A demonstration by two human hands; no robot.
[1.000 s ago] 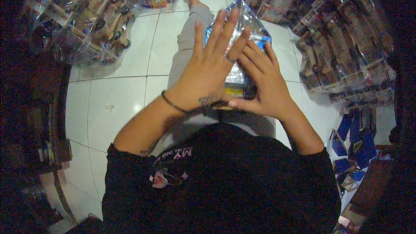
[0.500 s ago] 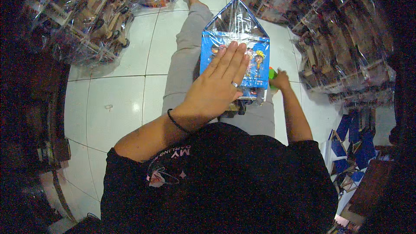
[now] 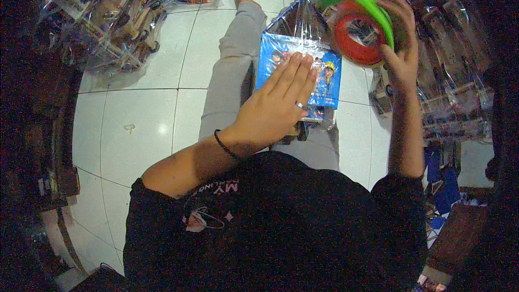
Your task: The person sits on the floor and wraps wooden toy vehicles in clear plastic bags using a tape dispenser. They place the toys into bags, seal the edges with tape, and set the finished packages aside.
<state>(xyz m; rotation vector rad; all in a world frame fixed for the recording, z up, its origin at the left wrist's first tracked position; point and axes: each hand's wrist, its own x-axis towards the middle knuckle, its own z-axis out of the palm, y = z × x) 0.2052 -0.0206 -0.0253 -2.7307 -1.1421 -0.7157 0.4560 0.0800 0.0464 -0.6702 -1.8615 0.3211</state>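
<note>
On my lap rests a blue printed package (image 3: 328,89) with cartoon figures, wrapped in clear plastic that rises to a dark-edged triangle at its far end. My left hand (image 3: 275,92) lies flat across its front, fingers stretched out. To the right and above it, my right hand (image 3: 403,43) grips a green and orange tape dispenser (image 3: 373,8) with a red tape roll (image 3: 359,40) on it. Motion blurs the dispenser slightly. Below the package, small dark parts stick out, mostly hidden.
Plastic-wrapped bundles of wooden pieces (image 3: 108,27) stand at the far left, with similar wrapped bundles (image 3: 448,48) on the right. Blue and white flat pieces (image 3: 446,189) lie at the lower right. White tiles (image 3: 146,113) cover the floor around my legs.
My right hand has lifted the tape dispenser from beside my right leg, up and to the right of the package. My left hand stays on the package, which has shifted slightly right.
</note>
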